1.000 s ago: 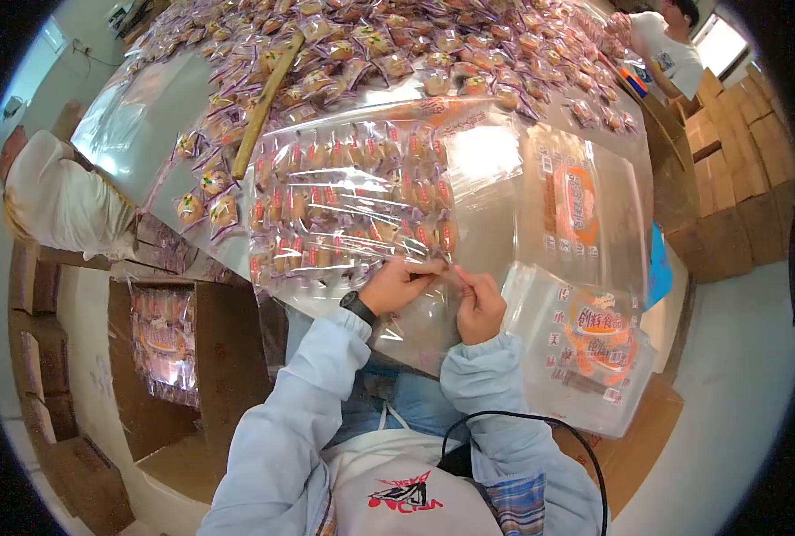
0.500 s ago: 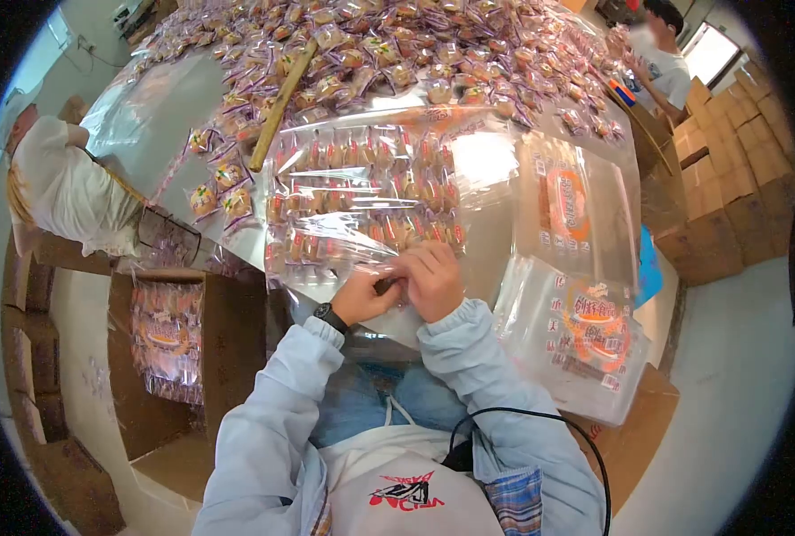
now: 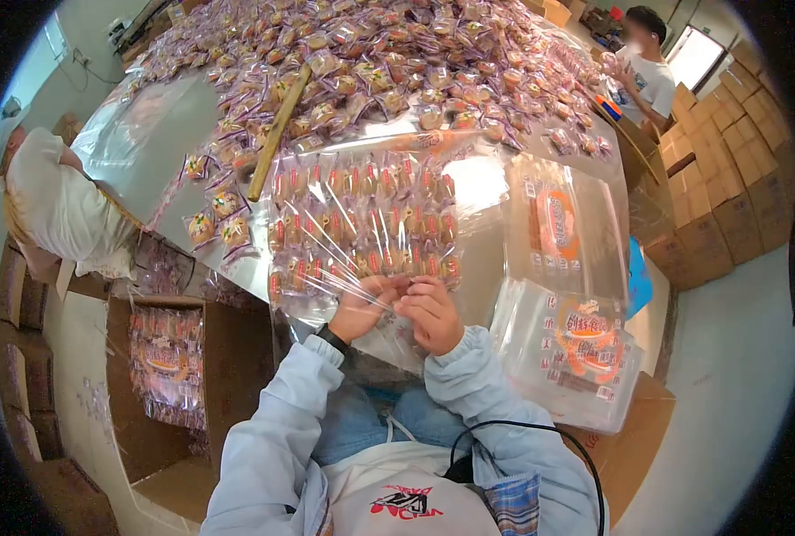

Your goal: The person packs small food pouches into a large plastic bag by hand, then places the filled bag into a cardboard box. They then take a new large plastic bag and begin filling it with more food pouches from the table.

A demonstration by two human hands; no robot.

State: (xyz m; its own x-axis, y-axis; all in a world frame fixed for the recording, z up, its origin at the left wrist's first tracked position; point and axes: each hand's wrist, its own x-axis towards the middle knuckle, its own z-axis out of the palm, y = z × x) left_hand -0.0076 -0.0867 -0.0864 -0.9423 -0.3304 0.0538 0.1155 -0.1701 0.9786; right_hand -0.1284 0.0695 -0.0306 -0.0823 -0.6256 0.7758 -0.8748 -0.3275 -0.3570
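Note:
A large clear plastic bag (image 3: 366, 210) lies on the table in front of me, with rows of small wrapped snacks inside. Its near edge is gathered between my hands, and taut creases fan out from there. My left hand (image 3: 364, 308) pinches the film, a dark band on its wrist. Close beside it, fingertips nearly touching, my right hand (image 3: 430, 314) is closed on the same plastic. Whether the fingertips hold anything else is too small to tell.
Wrapped snacks (image 3: 370, 71) are heaped across the table's back, beside a wooden stick (image 3: 279, 132). Printed flat bags (image 3: 585, 344) lie at right. An open carton (image 3: 236, 357) holds a filled bag at lower left. One person (image 3: 67, 201) is at left, another (image 3: 647, 80) at back right.
Both hands have come closer together at the bag's near edge, and the film is now pulled into tight creases. The view has shifted slightly.

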